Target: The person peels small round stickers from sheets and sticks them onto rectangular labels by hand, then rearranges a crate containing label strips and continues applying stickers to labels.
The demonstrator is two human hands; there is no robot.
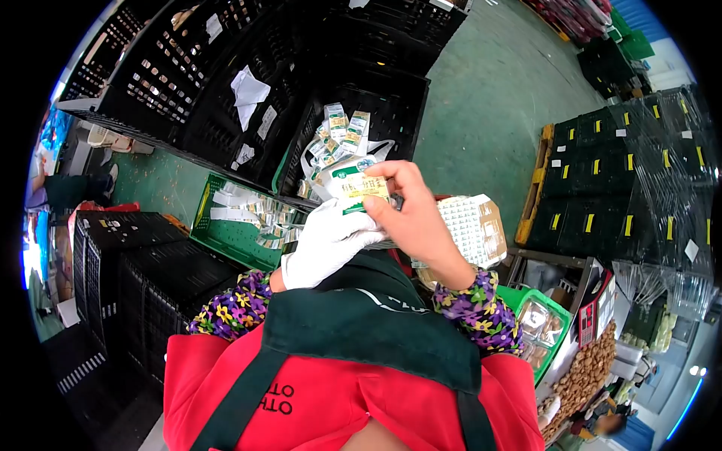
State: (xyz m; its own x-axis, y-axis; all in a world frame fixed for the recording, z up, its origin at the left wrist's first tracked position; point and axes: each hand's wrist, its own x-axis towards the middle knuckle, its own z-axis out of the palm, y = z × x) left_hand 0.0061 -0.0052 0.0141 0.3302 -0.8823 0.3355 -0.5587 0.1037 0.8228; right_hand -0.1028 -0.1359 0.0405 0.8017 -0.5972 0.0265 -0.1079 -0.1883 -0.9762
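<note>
My left hand [331,238], in a white glove, has its fingers closed around the lower side of a small package with a green and yellow label [361,188]. My bare right hand [410,210] pinches the right end of the same package, thumb on its front. Just beyond my hands, a black crate [391,105] holds several small labelled packages [331,143] and white strips. A sheet of small printed labels [470,225] lies right of my right hand.
A green crate [201,218] with label strips stands at the left. Tall black crates [162,83] rise at the back left. Wrapped black crates [602,173] stand on a pallet at the right. Lower right are a green tray [562,342] with packs and a heap of brown items [587,372].
</note>
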